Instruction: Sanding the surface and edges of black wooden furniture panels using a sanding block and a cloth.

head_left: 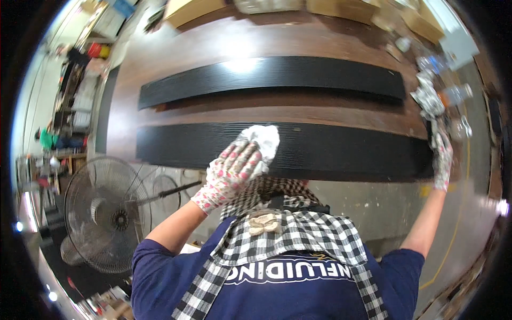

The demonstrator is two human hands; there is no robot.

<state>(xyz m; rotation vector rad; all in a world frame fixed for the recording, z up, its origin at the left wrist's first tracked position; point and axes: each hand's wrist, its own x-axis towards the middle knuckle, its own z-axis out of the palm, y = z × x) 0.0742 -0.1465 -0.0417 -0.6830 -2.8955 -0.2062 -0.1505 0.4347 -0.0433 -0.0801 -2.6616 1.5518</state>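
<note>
My left hand, in a white glove with pink spots and dirty fingers, presses a crumpled white cloth onto the near black board. The board is long, with a fine wood grain, and lies across the table's near edge. My right hand, gloved alike, is at the board's right end; its fingers are blurred, and I cannot tell whether they grip the board or something beside it. Just beyond that hand lies a crumpled grey-white rag. A second black board rests farther back, parallel to the first.
The brown table carries cardboard boxes along its far edge. Clear plastic bottles stand at its right edge. A large floor fan is close by my left arm. A person in green is far off at the left.
</note>
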